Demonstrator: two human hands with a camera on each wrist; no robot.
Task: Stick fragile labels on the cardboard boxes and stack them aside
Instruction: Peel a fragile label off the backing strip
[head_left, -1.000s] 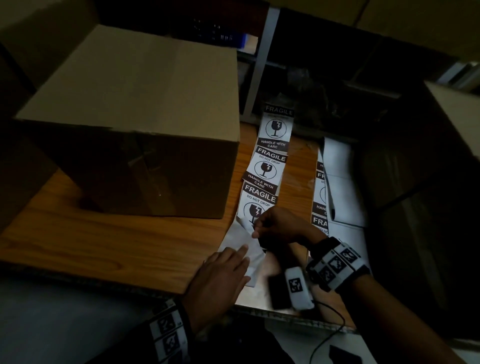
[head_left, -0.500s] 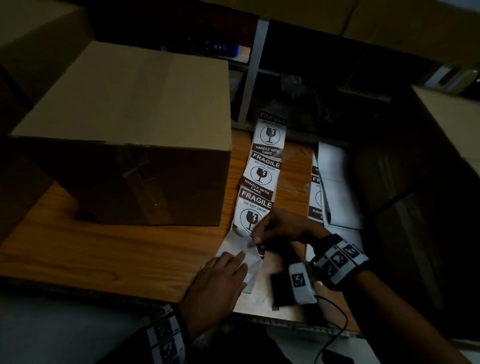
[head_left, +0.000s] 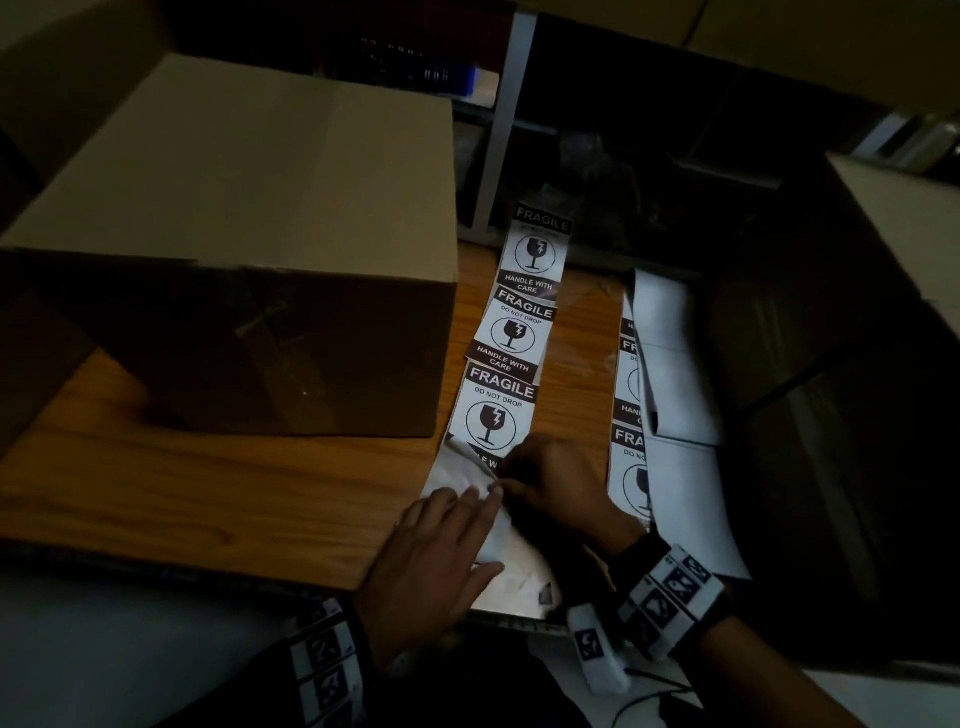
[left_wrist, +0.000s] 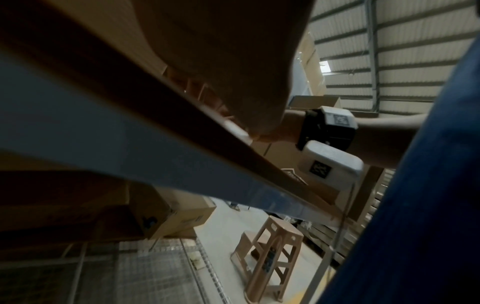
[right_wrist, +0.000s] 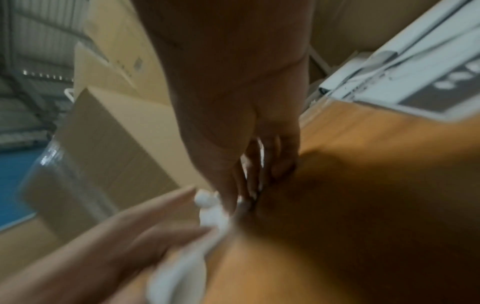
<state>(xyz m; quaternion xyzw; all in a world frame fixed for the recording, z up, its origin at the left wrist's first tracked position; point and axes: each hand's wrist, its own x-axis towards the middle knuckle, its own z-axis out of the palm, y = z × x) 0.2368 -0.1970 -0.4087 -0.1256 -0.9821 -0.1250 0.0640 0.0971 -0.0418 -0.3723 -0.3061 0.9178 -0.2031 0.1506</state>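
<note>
The strip of fragile labels (head_left: 511, 332) runs from upper centre of the head view down to my hands at lower centre. My left hand (head_left: 434, 558) lies flat, fingers straight, pressing the blank backing paper (head_left: 457, 470). My right hand (head_left: 553, 480) pinches the nearest label's lower edge. Since a second ago the hands have closed together. The cardboard box (head_left: 228, 249) fills the upper left. Only the right wrist view shows my fingertips (right_wrist: 244, 197) meeting the white paper.

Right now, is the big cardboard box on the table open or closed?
Closed. The cardboard box shows a flat, unbroken top with no flap raised, and it stands upright on the table. No fragile label is visible on it.
</note>
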